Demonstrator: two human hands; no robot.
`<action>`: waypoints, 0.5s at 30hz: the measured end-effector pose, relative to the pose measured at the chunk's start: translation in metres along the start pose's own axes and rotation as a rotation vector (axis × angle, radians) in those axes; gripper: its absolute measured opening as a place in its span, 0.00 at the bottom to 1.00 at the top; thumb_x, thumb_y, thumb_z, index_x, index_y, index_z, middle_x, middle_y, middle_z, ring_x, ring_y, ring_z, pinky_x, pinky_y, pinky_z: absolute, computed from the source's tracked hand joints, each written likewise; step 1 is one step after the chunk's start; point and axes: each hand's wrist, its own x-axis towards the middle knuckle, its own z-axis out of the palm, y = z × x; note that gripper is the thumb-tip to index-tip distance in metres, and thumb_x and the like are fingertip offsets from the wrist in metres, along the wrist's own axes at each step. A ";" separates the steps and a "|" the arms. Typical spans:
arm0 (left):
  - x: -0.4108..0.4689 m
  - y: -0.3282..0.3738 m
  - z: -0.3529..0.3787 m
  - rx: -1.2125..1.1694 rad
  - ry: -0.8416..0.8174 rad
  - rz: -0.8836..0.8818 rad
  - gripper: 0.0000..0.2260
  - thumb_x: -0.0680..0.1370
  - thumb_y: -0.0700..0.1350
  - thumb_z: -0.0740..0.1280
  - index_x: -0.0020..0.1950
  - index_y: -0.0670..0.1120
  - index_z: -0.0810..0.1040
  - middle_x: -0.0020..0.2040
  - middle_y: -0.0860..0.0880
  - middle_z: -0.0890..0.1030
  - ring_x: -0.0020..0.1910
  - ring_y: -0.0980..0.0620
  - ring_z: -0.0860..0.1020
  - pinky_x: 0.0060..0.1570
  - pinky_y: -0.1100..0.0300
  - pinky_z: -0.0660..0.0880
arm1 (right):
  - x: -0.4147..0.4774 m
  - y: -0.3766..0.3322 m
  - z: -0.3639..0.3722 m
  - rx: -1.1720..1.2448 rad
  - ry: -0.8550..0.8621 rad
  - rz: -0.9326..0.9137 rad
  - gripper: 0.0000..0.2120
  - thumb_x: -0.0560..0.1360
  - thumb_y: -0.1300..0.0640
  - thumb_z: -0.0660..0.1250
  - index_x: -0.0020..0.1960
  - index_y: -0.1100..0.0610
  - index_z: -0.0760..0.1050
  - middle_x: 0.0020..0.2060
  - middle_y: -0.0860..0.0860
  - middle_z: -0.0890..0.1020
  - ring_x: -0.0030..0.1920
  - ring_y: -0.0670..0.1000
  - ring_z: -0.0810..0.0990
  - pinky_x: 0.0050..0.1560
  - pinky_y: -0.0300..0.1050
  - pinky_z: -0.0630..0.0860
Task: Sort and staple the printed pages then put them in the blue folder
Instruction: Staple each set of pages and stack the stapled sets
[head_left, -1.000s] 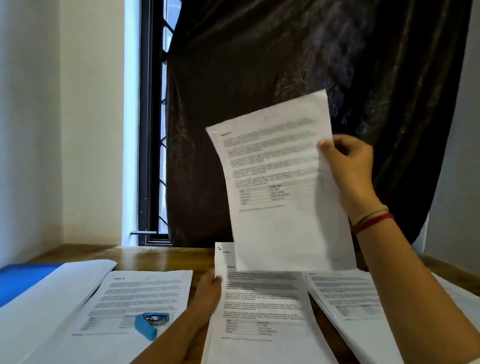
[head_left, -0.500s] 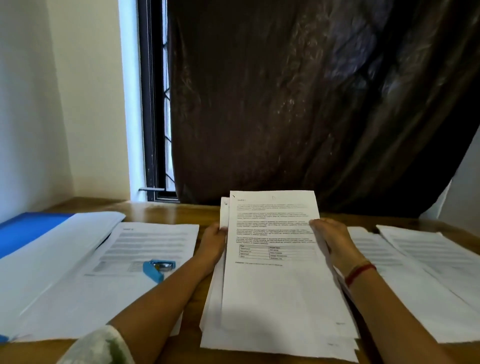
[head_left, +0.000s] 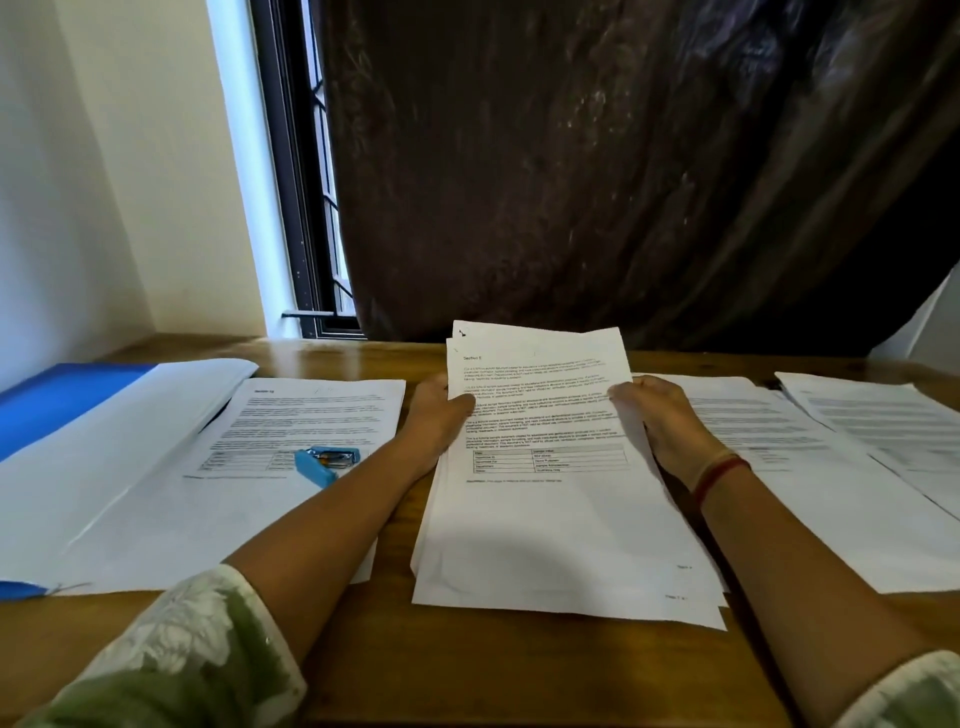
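Observation:
A stack of printed pages (head_left: 561, 519) lies in the middle of the wooden table (head_left: 519, 670), its far end lifted a little. My left hand (head_left: 436, 410) grips the stack's left edge, thumb on top. My right hand (head_left: 660, 415) grips its right edge, thumb on the top sheet. A blue stapler (head_left: 324, 462) rests on another printed set (head_left: 291, 436) to the left. The blue folder (head_left: 57, 400) lies at the far left, mostly covered by white sheets (head_left: 104, 457).
Two more piles of printed pages (head_left: 779, 467) (head_left: 883, 421) lie on the table to the right. A dark curtain (head_left: 597, 171) hangs behind the table, with a window frame (head_left: 296, 208) and white wall on the left.
My right hand brought the raised sheet down onto the middle stack. Both hands now hold the stack by its sides, and the view has tilted down.

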 end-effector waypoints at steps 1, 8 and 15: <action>0.000 -0.001 -0.001 0.004 -0.012 0.013 0.11 0.79 0.38 0.66 0.61 0.45 0.77 0.53 0.54 0.81 0.43 0.55 0.82 0.33 0.66 0.78 | 0.001 0.000 -0.001 0.012 0.034 -0.007 0.13 0.77 0.53 0.67 0.54 0.62 0.77 0.49 0.56 0.84 0.51 0.59 0.82 0.58 0.58 0.77; -0.006 0.001 -0.003 -0.085 -0.011 0.149 0.12 0.77 0.40 0.70 0.60 0.42 0.80 0.54 0.49 0.83 0.49 0.53 0.83 0.41 0.67 0.79 | 0.003 -0.002 -0.015 0.255 0.325 -0.084 0.04 0.78 0.53 0.66 0.45 0.47 0.72 0.48 0.51 0.79 0.53 0.55 0.78 0.52 0.46 0.80; -0.012 0.005 0.000 -0.113 -0.058 0.228 0.10 0.77 0.36 0.68 0.58 0.43 0.79 0.49 0.54 0.82 0.44 0.61 0.83 0.39 0.70 0.77 | 0.001 0.004 -0.026 0.068 -0.009 -0.053 0.08 0.77 0.59 0.67 0.56 0.56 0.77 0.42 0.52 0.83 0.44 0.54 0.83 0.35 0.40 0.78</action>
